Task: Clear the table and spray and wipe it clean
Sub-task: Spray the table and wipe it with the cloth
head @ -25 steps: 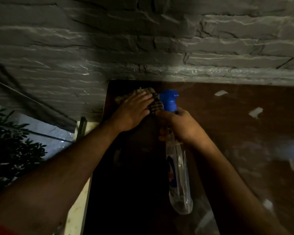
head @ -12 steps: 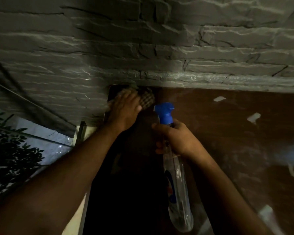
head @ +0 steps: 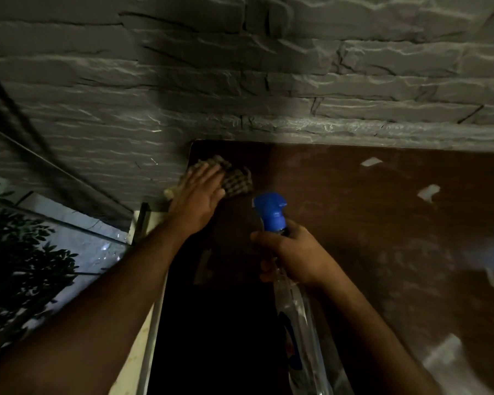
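Left hand (head: 196, 198) flat, pressing cloth (head: 236, 178) at table's (head: 354, 223) far-left corner. Right hand (head: 297, 255) grips spray bottle (head: 294, 303) above the table. Risk: cloth slips off edge; white scraps (head: 427, 192) smear.

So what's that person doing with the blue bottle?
A person is cleaning a brown table that stands against a grey stone wall. The left hand presses a checked cloth flat onto the table's far left corner. The right hand grips a clear spray bottle by its neck, blue nozzle pointing toward the wall. Pale patches show on the tabletop at the right.
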